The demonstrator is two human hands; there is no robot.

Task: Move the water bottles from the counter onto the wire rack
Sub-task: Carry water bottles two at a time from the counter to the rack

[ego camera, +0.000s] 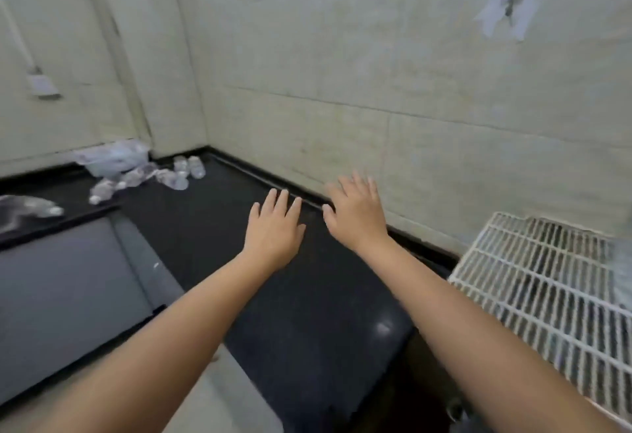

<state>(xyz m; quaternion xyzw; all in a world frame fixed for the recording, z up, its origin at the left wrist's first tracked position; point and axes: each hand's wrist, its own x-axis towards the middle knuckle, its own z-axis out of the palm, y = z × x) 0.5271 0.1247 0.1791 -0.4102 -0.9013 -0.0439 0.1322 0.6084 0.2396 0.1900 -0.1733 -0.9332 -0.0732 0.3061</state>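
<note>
Several clear plastic water bottles [143,176] lie and stand in a blurred heap at the far left corner of the black counter [307,295]. One more bottle [30,206] lies at the left edge. The white wire rack [533,282] sits at the right, level with the counter's end. My left hand [275,230] and my right hand [355,213] hover over the middle of the counter, palms down, fingers spread, holding nothing. Both are well to the right of the bottles and left of the rack.
A grey sink basin [61,295] is set into the counter at the lower left. Tiled walls close the back and left sides. A taped fitting [509,5] is on the wall upper right, and a white box with a cable [41,85] on the left wall.
</note>
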